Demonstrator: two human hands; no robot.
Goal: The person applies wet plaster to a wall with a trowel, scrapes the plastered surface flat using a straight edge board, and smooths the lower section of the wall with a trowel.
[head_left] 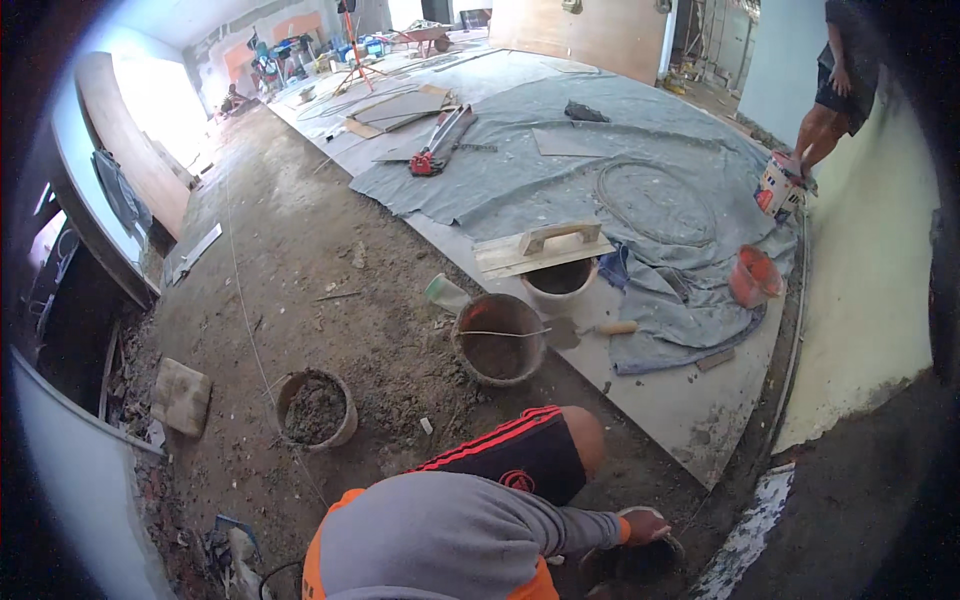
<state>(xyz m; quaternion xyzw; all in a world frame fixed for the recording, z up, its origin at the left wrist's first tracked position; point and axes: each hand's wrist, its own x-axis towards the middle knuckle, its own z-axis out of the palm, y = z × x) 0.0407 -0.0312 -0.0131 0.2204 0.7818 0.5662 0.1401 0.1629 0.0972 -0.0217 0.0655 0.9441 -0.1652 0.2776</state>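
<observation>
Neither my left hand nor my right hand shows. Just below me a co-worker in a grey and orange top [430, 530] bends low, a striped-shorts knee [580, 440] raised. That co-worker's hand [645, 525] is at the rim of a dark bucket [630, 570], partly cut off. A bucket of grey mortar [315, 410] stands on the dirt floor [230, 330]. Another bucket [500, 355] has a rod across it. Behind it a wooden float [545, 252] lies across a pale bucket [558, 298], near a wooden-handled tool [615, 328] and a green container [447, 293].
Grey sheeting [650, 170] covers pale boards [700, 420], with a red tile cutter [430, 160] and red container [750, 275] on it. A person [840, 80] stands at right by a white bucket [775, 185]. A string line [240, 300] crosses the dirt. Walls [850, 300] border the sides.
</observation>
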